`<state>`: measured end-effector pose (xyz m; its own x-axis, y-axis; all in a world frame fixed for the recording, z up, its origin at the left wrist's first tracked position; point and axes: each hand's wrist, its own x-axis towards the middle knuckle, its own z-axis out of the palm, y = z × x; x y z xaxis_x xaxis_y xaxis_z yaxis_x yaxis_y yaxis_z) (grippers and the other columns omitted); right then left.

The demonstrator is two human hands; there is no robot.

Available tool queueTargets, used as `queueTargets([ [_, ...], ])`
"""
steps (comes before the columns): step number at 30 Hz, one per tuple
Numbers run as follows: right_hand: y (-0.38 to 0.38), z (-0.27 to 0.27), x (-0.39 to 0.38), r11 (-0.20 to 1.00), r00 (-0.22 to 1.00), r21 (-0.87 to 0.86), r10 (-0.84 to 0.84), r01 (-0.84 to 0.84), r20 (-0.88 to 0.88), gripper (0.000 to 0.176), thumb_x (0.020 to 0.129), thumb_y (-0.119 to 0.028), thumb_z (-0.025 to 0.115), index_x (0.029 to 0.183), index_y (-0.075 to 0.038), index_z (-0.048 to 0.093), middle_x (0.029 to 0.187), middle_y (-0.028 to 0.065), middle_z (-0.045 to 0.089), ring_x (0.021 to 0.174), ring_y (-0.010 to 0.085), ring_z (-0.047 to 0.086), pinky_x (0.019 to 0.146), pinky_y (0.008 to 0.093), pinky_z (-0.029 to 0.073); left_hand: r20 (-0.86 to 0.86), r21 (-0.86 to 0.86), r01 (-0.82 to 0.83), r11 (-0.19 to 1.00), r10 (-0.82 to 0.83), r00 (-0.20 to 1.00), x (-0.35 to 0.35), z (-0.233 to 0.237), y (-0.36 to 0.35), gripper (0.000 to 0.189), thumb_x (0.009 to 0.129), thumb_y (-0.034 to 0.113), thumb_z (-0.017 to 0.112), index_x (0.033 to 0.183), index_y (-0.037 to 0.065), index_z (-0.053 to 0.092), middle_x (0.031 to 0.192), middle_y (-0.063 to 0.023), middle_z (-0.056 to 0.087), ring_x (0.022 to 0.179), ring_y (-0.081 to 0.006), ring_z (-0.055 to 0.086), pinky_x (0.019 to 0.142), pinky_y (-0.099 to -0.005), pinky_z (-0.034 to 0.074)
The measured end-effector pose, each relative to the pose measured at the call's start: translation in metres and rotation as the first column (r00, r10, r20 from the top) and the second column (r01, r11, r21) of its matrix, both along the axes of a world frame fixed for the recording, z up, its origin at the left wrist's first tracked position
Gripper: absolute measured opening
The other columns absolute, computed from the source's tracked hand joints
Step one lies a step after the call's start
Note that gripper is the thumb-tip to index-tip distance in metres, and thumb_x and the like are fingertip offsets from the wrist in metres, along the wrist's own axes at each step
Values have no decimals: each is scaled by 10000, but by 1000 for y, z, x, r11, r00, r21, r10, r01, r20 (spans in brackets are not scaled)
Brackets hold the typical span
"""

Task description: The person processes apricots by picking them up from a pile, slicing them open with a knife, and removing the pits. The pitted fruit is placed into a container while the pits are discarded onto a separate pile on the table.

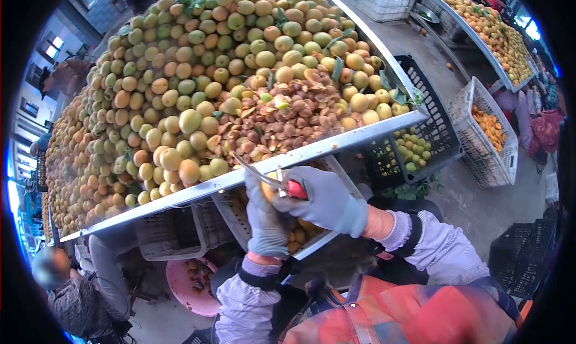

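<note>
Both my hands wear grey work gloves and meet just in front of the metal edge of a sloping table [336, 141]. My left hand [264, 221] is closed round a yellow-orange apricot [269, 191]. In my right hand [327, 197] is a curved-blade knife [296, 190] with a red handle, its blade reaching up and left over the fruit. Beyond the edge lies a heap of brown apricot pits [288, 119], with whole green and orange apricots [180, 74] piled around it.
Below the edge, a crate [309, 248] holds orange fruit beside a pink basin [186, 299]. On the right stand a black crate [420, 164] of green fruit and a white crate [474, 158] of orange pieces. A person [84, 296] sits at lower left.
</note>
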<state>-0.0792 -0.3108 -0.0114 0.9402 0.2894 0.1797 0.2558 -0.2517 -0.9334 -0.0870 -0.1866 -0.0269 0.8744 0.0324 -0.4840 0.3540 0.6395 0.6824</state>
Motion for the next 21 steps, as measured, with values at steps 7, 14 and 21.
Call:
queueTargets([
  [7,-2,6,1,987,992,-161,4,16,123,286,754,-269,680,906,-70,542,821,152,588,750,345,594,637,393,477,66,-287,24,958,-5,998,1,-14,6,573,852,470,566,1209,42,436,1038,-63,586,908,-202,596,821,-301,484],
  [14,-6,19,6,998,994,24,-63,61,94,228,760,-191,677,888,-57,543,765,121,586,717,259,622,621,340,484,521,844,-495,209,-539,662,-10,-19,14,706,767,131,706,1295,-19,264,1011,-109,583,867,-221,604,783,-308,495],
  [21,-18,15,56,852,940,404,-268,333,-210,190,807,-168,669,886,-38,554,636,17,548,491,65,477,455,234,409,221,386,266,883,-369,903,-3,-8,22,413,874,280,588,1194,27,520,994,-117,579,758,-150,569,738,-284,472],
])
